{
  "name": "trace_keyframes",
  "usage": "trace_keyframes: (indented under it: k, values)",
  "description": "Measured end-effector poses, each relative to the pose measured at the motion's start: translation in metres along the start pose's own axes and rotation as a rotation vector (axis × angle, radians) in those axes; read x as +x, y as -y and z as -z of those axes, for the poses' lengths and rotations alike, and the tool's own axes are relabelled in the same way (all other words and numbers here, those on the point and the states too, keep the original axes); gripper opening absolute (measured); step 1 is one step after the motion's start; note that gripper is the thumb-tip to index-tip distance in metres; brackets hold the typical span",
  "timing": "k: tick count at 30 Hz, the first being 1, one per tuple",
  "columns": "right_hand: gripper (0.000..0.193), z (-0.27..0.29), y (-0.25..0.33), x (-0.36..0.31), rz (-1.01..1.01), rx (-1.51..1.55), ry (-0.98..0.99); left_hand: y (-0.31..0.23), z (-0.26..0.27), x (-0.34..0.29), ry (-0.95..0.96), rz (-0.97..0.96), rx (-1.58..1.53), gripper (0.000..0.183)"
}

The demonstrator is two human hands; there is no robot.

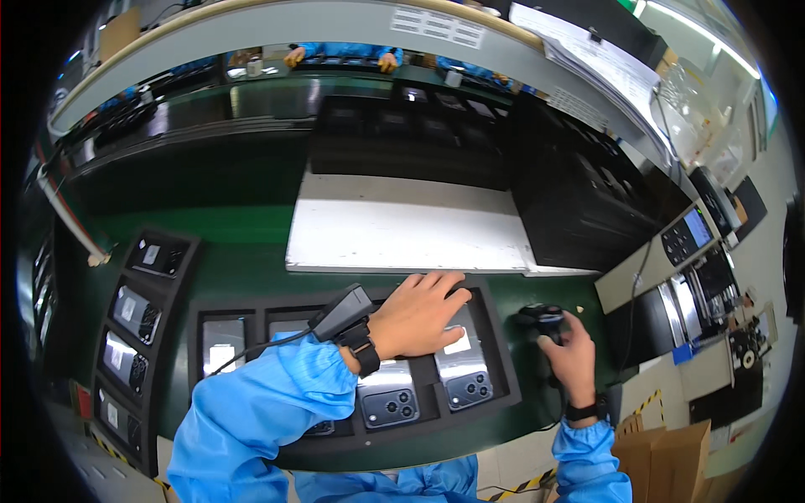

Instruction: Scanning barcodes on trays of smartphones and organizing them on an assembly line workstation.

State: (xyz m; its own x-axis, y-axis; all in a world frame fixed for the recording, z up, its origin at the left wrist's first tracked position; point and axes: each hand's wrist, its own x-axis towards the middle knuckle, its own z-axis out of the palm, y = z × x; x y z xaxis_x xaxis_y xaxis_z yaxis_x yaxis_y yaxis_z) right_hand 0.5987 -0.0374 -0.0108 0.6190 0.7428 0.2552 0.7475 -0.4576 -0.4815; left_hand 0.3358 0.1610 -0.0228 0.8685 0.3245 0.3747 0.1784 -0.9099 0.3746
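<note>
My left hand (419, 314) reaches over a black foam tray (360, 443) on the green bench, its fingers stretched out above the rightmost slot. Phones lie in the slots, among them a dark phone (467, 388) with a ring of camera lenses under that hand and another phone (390, 408) beside it. My left forearm hides part of the tray. A black wrist-worn unit (342, 312) with a cable sits at my left wrist. To the right of the tray, my right hand (574, 356) is wrapped round a black barcode scanner (541, 318), slightly blurred.
A second tray (151, 352) of phones stands at the left. Behind the work lies a white board (402, 222), with stacked black trays (411, 155) on and beside it. A label printer (662, 285) stands at the right; cardboard boxes (667, 465) are below. Across the bench another person's gloved hands (387, 62) show.
</note>
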Motion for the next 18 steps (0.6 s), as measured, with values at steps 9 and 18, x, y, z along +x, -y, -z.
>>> trace_keyframes:
  k: [9, 18]
  values:
    - [0.086, 0.028, 0.15, -0.057, -0.121, 0.593, 0.687, 0.019, 0.047, -0.081, 0.011, 0.224, 0.004, 0.039]
    - [0.07, 0.009, 0.165, -0.095, -0.005, 0.696, 0.703, 0.015, 0.049, -0.084, -0.061, 0.142, 0.081, 0.039]
